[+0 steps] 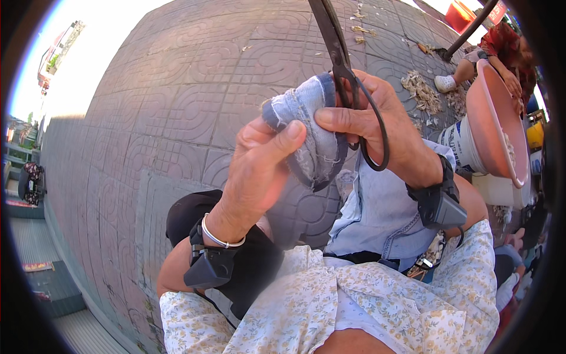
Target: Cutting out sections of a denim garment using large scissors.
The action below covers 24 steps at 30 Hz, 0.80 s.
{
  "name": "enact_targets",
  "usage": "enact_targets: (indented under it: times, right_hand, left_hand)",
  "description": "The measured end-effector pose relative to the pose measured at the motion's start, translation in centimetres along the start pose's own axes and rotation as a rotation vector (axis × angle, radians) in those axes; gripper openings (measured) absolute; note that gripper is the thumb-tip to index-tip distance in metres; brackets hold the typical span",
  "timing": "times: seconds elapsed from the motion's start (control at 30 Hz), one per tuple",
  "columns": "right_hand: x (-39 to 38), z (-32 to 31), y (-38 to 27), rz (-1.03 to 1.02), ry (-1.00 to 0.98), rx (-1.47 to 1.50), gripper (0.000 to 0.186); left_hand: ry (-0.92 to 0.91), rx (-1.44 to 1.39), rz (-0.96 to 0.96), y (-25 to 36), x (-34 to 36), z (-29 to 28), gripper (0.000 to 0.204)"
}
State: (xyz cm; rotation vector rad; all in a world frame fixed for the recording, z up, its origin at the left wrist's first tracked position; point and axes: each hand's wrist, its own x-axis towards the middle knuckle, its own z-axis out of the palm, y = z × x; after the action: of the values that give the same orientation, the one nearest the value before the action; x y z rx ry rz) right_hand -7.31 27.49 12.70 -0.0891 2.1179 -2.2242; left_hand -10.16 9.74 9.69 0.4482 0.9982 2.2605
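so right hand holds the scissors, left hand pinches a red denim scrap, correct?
Not quite: the head view shows the denim scrap is pale blue, not red. The rest holds: right hand holds the scissors, left hand pinches the scrap.

Bright daylight, blown-out sky, strong fisheye bending.

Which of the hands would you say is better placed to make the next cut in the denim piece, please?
Right, probably. The right hand already grips the black scissors by their loops, right beside the folded denim piece. The left hand is occupied pinching that denim with its thumb.
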Motion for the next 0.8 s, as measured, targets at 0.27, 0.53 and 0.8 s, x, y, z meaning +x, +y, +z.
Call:
enact_targets:
  times: [0.27,0.53,0.8]
  right_hand:
    - [-0.7,1.1,-1.1,0.043,-0.021,0.084,0.03]
    - [-0.6,0.6,-0.2,-0.024,-0.03,0.156,0.029]
    - [-0.4,0.6,-0.2,-0.008,-0.031,0.226,0.033]
  left_hand:
    - [0.049,0.043,-0.006,0.4,0.0,0.0,0.029]
    - [0.07,0.151,0.001,0.2,-0.4,-0.1,0.025]
    - [0.041,0.094,0.019,0.4,-0.5,0.4,0.036]
